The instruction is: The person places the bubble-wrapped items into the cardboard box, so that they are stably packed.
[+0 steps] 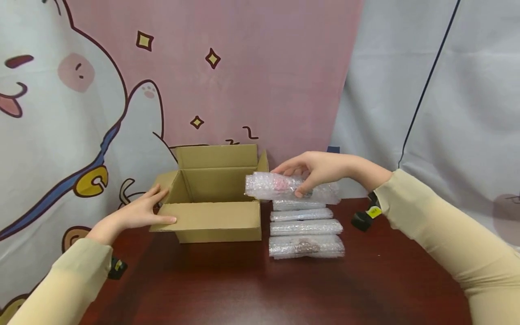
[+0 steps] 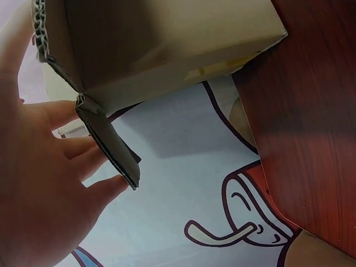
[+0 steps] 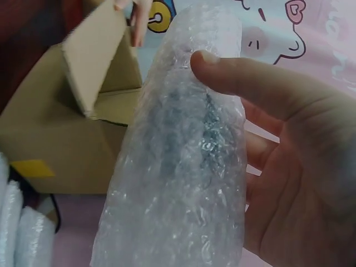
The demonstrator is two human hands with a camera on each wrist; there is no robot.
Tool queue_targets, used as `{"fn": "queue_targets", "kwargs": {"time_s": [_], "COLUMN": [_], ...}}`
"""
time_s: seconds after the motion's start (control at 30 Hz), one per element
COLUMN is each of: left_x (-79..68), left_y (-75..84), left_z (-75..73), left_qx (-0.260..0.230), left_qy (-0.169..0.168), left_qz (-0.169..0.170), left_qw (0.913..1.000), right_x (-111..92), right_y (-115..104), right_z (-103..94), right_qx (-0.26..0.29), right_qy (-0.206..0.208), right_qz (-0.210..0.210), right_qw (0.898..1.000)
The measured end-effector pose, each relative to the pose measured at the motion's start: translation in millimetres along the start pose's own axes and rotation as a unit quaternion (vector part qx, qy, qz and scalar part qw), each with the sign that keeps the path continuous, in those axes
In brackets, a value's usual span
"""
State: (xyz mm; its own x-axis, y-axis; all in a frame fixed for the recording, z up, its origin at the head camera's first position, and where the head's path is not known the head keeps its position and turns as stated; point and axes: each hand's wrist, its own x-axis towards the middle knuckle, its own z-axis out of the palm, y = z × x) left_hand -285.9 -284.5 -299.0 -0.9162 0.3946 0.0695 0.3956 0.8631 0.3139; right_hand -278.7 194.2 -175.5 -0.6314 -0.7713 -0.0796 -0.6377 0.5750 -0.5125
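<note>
Cream fabric sleeves [image 1: 430, 239] over dark red wooden table [image 1: 243, 289]

Four clear bubble-wrapped bundles [image 1: 306, 227] lie beside an open brown cardboard box [image 1: 219, 236]. The left hand [image 1: 138, 212], fingers spread, touches its flaps [image 1: 211, 213]; the right hand [image 1: 322, 168] grips another bundle [image 1: 264, 186], raised, between thumb and fingers. Behind: pink-and-white cartoon cloth [image 1: 284, 81].

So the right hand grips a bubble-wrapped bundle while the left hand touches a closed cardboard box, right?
Not quite: the cardboard box is open, as the head view shows. The right hand does grip a bubble-wrapped bundle, and the left hand touches the box.
</note>
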Motion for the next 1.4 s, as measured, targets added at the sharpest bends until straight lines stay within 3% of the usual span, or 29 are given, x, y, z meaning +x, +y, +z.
{"fn": "queue_targets", "kwargs": {"time_s": [0.2, 0.7, 1.17, 1.4], "left_x": [-0.9, -1.0, -1.3, -2.4], "left_y": [-2.2, -4.8, -3.8, -4.1], "left_z": [1.2, 1.5, 3.7, 3.9], "left_qx": [0.003, 0.005, 0.006, 0.001], "left_qy": [0.002, 0.004, 0.004, 0.005], "left_qz": [0.001, 0.004, 0.000, 0.004], "left_qw": [1.0000, 1.0000, 1.0000, 1.0000], "right_x": [27.1, 95.3, 140.0, 158.7], "right_y": [-8.9, -33.6, -46.7, -43.3], "right_z": [-10.5, 1.2, 13.4, 21.2], "right_qx": [0.015, 0.004, -0.018, 0.007], "right_qy": [0.008, 0.038, 0.066, 0.055], "right_qz": [-0.013, -0.061, -0.050, -0.033], "right_qw": [1.000, 0.997, 0.996, 0.998]}}
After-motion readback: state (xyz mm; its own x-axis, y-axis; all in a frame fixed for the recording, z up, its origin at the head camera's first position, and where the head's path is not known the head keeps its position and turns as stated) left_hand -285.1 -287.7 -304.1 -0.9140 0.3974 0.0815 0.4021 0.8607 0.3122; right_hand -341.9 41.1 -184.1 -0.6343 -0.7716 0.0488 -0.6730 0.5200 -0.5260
